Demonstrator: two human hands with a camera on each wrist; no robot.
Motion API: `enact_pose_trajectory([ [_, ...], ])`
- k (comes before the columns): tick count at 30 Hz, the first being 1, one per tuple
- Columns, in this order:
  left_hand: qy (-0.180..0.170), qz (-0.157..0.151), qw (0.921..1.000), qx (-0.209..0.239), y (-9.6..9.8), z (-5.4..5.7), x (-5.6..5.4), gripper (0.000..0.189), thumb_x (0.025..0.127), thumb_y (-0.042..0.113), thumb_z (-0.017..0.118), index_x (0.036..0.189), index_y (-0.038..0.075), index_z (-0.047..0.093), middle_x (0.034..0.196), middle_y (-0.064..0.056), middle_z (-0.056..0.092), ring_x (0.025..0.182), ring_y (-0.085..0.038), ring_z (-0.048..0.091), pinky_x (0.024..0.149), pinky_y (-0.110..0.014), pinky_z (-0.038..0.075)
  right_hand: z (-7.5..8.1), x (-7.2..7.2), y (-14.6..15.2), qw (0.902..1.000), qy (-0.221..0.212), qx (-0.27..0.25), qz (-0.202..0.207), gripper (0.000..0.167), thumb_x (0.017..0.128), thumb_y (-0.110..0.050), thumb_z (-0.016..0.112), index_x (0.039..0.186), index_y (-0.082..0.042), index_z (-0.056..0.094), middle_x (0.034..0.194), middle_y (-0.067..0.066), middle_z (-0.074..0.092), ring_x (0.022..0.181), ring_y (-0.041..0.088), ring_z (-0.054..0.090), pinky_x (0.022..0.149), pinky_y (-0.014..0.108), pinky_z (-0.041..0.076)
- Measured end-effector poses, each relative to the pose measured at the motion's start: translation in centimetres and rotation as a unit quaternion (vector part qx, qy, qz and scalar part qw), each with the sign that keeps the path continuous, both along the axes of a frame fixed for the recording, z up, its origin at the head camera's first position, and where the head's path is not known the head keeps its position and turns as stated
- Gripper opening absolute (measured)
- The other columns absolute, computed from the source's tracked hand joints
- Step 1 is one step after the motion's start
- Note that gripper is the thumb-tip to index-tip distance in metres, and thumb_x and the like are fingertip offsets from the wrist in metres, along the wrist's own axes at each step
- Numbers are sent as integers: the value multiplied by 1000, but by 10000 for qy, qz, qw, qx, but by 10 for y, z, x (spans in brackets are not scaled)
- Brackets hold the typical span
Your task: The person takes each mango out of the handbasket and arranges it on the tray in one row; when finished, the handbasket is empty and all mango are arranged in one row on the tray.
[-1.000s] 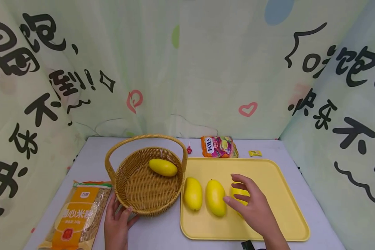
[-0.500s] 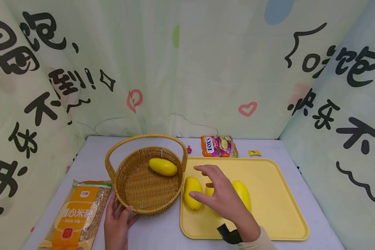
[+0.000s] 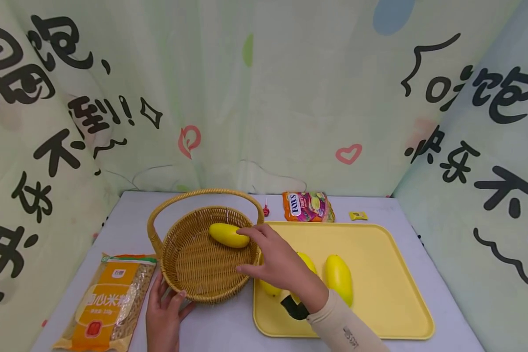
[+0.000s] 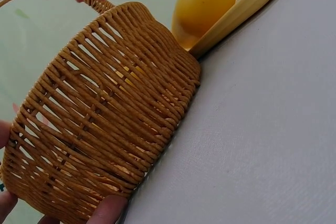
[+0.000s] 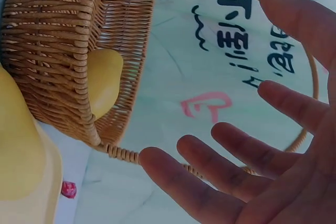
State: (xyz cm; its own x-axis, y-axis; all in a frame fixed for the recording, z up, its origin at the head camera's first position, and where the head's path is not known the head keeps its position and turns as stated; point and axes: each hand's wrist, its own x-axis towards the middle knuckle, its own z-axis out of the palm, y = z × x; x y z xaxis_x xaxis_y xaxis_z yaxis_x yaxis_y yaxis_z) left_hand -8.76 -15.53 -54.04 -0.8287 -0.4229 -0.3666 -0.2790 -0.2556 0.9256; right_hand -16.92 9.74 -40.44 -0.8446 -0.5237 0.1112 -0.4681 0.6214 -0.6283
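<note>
In the head view, my left hand [image 3: 165, 313] holds the lower left side of a round wicker basket [image 3: 198, 274], thumb and fingers spread around its wall. One yellow mango [image 3: 226, 235] lies inside, toward the back right. My right hand [image 3: 281, 259] hovers over the basket's right rim, fingers apart and holding nothing, a fingertip overlapping that mango in this view. Its empty palm and spread fingers fill the right side of the right wrist view. Under the right arm, three mangoes [image 3: 339, 276] lie on a yellow tray [image 3: 387, 293], two of them partly hidden.
A bag of orange-labelled grain snacks [image 3: 110, 303] lies left of the basket. Behind the tray are a Fox's candy bag [image 3: 308, 206], a small yellow wrapped sweet [image 3: 358, 215] and a red lollipop [image 3: 266, 210]. The basket's tall arched handle [image 3: 207, 191] stands upright.
My right hand has moved left from over the tray's mangoes to the basket's right rim, uncovering the rightmost mango. My left hand and the basket have stayed put.
</note>
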Motion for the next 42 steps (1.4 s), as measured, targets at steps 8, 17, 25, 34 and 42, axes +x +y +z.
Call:
enact_pose_trajectory([
  [8, 69, 6, 10000, -13, 0, 3, 0, 85, 104, 5, 53, 171, 36, 11, 176, -13, 18, 149, -38, 40, 89, -43, 67, 2, -23, -29, 9963, -46, 801, 315, 73, 90, -37, 84, 154, -22, 53, 145, 15, 54, 121, 28, 62, 108, 46, 59],
  [17, 26, -18, 10000, 40, -2, 1, -1, 85, 105, 5, 53, 172, 35, 9, 176, -13, 17, 150, -38, 39, 91, -47, 67, -9, -50, -60, 9856, -306, 1626, 352, 72, 90, -39, 84, 154, -26, 54, 157, 15, 51, 133, 29, 58, 108, 44, 59],
  [25, -149, 90, 9998, 51, 0, 0, -3, 87, 103, 6, 54, 172, 34, 10, 177, -14, 15, 150, -40, 40, 94, -51, 66, -20, -67, -77, 9745, -588, 2154, 204, 72, 89, -40, 85, 153, -29, 55, 152, 12, 54, 132, 29, 56, 104, 42, 59],
  [34, -126, 52, 9999, -13, 1, -2, -4, 87, 102, 5, 53, 172, 29, 8, 177, -15, 16, 150, -42, 40, 95, -52, 65, -26, -83, -87, 9608, -731, 2661, 264, 78, 90, -41, 84, 158, -32, 48, 156, 12, 49, 142, 34, 51, 106, 44, 57],
  [42, -163, 61, 9998, 41, 0, -3, -4, 88, 102, 4, 53, 172, 30, 6, 177, -15, 15, 150, -42, 39, 94, -53, 65, -33, -89, -91, 9515, -956, 2888, 469, 75, 90, -41, 84, 157, -35, 51, 161, 12, 47, 145, 32, 50, 113, 47, 54],
])
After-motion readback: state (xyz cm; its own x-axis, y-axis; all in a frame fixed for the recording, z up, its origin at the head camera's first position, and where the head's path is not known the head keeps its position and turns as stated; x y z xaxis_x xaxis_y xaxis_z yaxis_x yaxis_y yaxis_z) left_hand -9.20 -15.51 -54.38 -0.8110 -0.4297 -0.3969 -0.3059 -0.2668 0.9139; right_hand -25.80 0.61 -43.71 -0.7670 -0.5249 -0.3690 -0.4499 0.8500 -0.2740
